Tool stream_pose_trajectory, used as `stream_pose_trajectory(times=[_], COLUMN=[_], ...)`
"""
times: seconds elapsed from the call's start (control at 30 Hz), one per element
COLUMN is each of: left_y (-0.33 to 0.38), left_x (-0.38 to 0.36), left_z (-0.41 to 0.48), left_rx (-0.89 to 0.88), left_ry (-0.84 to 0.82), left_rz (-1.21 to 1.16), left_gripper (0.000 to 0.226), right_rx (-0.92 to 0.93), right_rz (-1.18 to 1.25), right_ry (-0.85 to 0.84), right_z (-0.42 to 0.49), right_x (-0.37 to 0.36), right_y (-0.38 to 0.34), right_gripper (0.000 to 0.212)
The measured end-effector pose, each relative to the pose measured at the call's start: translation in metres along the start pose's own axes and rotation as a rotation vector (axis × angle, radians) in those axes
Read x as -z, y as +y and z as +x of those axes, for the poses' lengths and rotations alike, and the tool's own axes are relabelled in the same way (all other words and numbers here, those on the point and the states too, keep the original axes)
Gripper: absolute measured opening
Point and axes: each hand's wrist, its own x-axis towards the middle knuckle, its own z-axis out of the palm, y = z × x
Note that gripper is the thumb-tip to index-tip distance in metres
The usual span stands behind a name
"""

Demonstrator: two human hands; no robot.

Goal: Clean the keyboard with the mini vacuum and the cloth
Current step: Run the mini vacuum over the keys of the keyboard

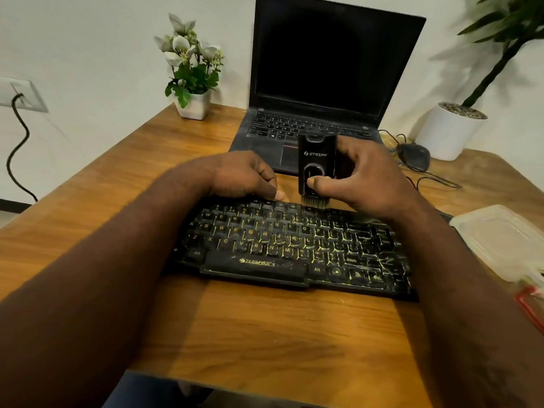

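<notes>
Close behind keyboard (288, 248): laptop (332, 60); mouse (413, 156)

Wooden table (265, 334) carries keyboard (294, 248), laptop (265, 142), mouse (413, 156), flower pot (194, 106), white planter (447, 134), plastic box (500, 240)

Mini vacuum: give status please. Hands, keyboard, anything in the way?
Right hand grips mini vacuum, brush on keyboard top row. Left hand curled at keyboard's far edge. Nothing blocks the keys; cloth not in view.
</notes>
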Motion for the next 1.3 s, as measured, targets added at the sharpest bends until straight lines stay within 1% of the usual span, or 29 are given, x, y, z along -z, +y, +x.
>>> stream_pose_trajectory(times=[0.1, 0.13, 0.23, 0.27, 0.33, 0.4, 0.43, 0.5, 0.57, 0.6, 0.67, 0.73, 0.8, 0.9, 0.93, 1.0, 1.07, 1.13, 1.23, 1.3], left_y=[-0.002, -0.003, -0.002, -0.002, -0.003, -0.003, -0.002, -0.001, -0.001, 0.0, -0.001, -0.002, -0.002, -0.002, -0.003, -0.004, -0.005, -0.006, -0.005, -0.005], left_x=[0.0, -0.001, -0.001, -0.001, -0.001, -0.001, -0.001, -0.001, 0.0, 0.0, 0.0, 0.0, -0.001, 0.0, 0.0, -0.001, -0.002, -0.001, 0.0, 0.0], left_z=[0.002, 0.002, 0.002, 0.002, 0.003, 0.003, 0.003, 0.003, 0.002, 0.002, 0.002, 0.002, 0.002, 0.001, 0.001, 0.002, 0.003, 0.003, 0.002, 0.003], left_rx=[0.001, -0.003, -0.014, -0.016, -0.012, -0.006, -0.002, 0.0, -0.003, -0.005, -0.009, -0.015, -0.011, 0.006, 0.002, -0.017, -0.028, -0.022, -0.016, -0.015], left_ry=[0.03, 0.037, 0.037, 0.037, 0.041, 0.047, 0.046, 0.042, 0.04, 0.041, 0.053, 0.061, 0.053, 0.033, 0.034, 0.039, 0.048, 0.039, 0.019, 0.02], left_rz=[0.019, 0.024, 0.041, 0.044, 0.043, 0.048, 0.051, 0.048, 0.058, 0.065, 0.067, 0.063, 0.061, 0.045, 0.043, 0.035, 0.023, 0.013, 0.003, 0.002], left_gripper=[0.028, 0.028, 0.026, 0.026, 0.027, 0.03, 0.031, 0.031, 0.03, 0.029, 0.025, 0.026, 0.024, 0.031, 0.029, 0.024, 0.026, 0.024, 0.023, 0.022], right_rx=[-0.024, -0.027, -0.017, -0.012, -0.018, -0.019, -0.013, 0.013, 0.023, 0.016, 0.009, 0.032, 0.051, 0.082, 0.086, 0.09, 0.103, 0.094, 0.064, 0.089], right_rz=[0.106, 0.094, 0.012, 0.02, 0.074, 0.096, 0.079, 0.016, 0.014, 0.049, 0.119, 0.116, 0.07, 0.042, 0.073, 0.157, 0.142, 0.093, 0.09, 0.091], right_ry=[-0.159, -0.163, -0.041, -0.026, -0.072, -0.126, -0.117, -0.045, -0.015, -0.038, -0.145, -0.206, -0.167, -0.092, -0.107, -0.223, -0.316, -0.322, -0.302, -0.296], right_z=[-0.003, -0.003, 0.0, 0.0, 0.0, -0.001, -0.001, -0.001, -0.001, -0.001, -0.003, -0.003, -0.003, -0.002, -0.003, -0.003, -0.003, -0.001, -0.002, -0.003], right_x=[0.001, -0.001, -0.004, -0.003, -0.001, -0.003, -0.006, -0.008, -0.005, -0.003, -0.003, -0.007, -0.007, 0.002, 0.004, 0.003, -0.001, 0.002, 0.012, 0.01], right_y=[-0.003, -0.003, -0.001, 0.0, -0.001, -0.002, -0.003, -0.004, -0.005, -0.005, -0.008, -0.008, -0.008, -0.007, -0.008, -0.013, -0.013, -0.01, -0.005, -0.008], right_gripper=[0.045, 0.045, 0.056, 0.055, 0.051, 0.052, 0.052, 0.055, 0.055, 0.052, 0.049, 0.052, 0.056, 0.055, 0.053, 0.048, 0.041, 0.041, 0.042, 0.041])
